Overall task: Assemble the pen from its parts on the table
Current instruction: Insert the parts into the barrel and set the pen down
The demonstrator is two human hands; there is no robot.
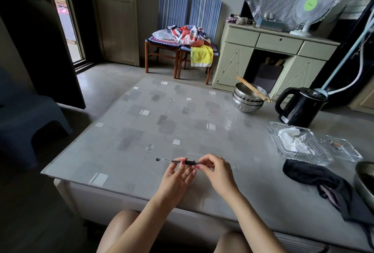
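A thin pen point(176, 161) with a clear barrel and a black grip section is held level just above the glass-topped table point(141, 123), near its front edge. My left hand point(178, 179) pinches the barrel beside the black grip from below. My right hand point(216, 171) pinches the pen's right end, so the tip is hidden under its fingers. The pen's left end, with a small dark plug, sticks out free to the left. I see no loose pen parts on the table.
Two glass trays point(297, 143) with crumpled tissue and a dark cloth point(315, 179) lie at the right. A black kettle point(299, 107) and stacked steel bowls point(248, 98) with chopsticks stand at the back right. A metal bowl's rim point(364, 182) shows at the right edge.
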